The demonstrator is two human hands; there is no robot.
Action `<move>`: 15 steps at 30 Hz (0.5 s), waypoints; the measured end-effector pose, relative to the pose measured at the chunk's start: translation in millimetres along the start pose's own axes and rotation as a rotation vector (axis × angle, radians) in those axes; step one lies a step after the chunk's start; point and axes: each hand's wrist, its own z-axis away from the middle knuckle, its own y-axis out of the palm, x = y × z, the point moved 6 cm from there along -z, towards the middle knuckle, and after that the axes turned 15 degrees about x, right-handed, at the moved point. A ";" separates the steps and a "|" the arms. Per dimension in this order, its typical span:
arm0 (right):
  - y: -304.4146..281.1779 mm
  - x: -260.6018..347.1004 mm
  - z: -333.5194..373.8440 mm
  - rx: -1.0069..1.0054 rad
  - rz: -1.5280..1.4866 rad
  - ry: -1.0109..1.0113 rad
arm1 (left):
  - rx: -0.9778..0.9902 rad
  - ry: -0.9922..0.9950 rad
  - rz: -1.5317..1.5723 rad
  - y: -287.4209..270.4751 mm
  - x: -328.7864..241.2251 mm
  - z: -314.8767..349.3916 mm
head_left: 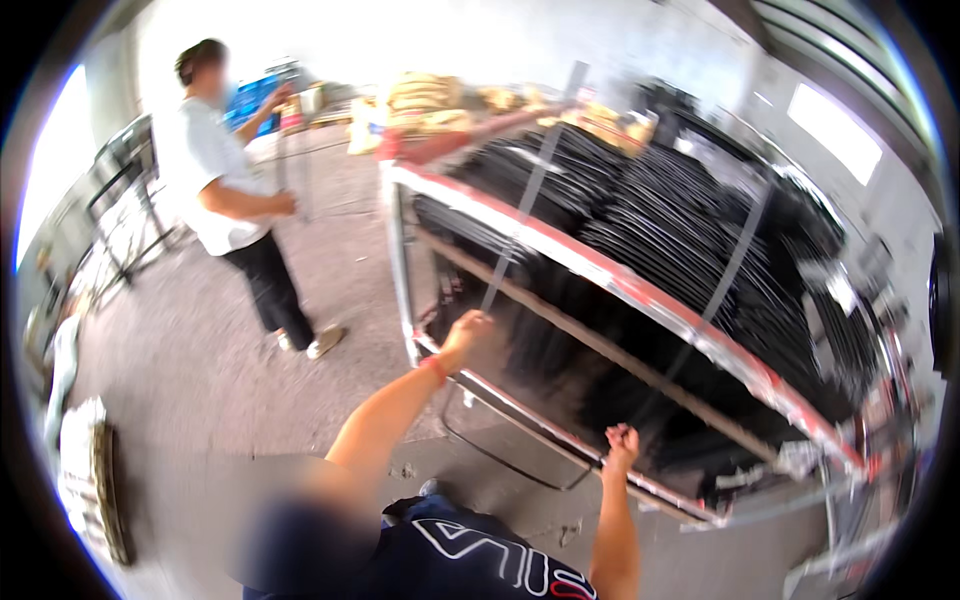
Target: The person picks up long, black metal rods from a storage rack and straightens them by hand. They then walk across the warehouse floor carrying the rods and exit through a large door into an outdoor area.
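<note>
My left hand [468, 335], with a red band at its wrist, is closed around the lower end of a long flat grey strip [535, 190]. The strip slants up and away across the red-and-white rail [600, 260] of a large metal rack. My right hand [622, 445] is lower and to the right, its fingers curled. A second grey strip [735, 265] runs down toward it, faint and blurred near the fingers. Behind the rail, stacks of thin black pieces [660, 215] fill the rack. A thin dark loop [500, 462] hangs at the rack's lower edge.
At the left, another person [225, 170] in a white shirt stands holding a narrow upright frame [292, 150]. Yellowish sacks [420, 100] are piled at the back wall. A black metal frame [125, 200] stands at far left, and a pale bundle [88, 480] lies on the floor below.
</note>
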 end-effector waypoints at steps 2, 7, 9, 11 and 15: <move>-21.7 23.6 11.9 0.017 0.070 0.052 | 0.026 0.029 0.042 30.0 19.7 13.1; 62.3 5.5 -18.7 0.085 0.127 0.066 | 0.024 0.055 -0.054 -37.7 -25.1 5.8; 73.7 5.8 -25.0 0.116 0.133 0.082 | -0.003 0.072 -0.069 -48.9 -28.9 11.3; 86.7 0.7 -29.3 0.135 0.122 0.101 | -0.051 0.091 -0.082 -61.2 -34.5 21.2; 104.5 -8.7 -39.7 0.158 0.091 0.109 | -0.129 0.074 0.006 -81.5 -42.8 26.0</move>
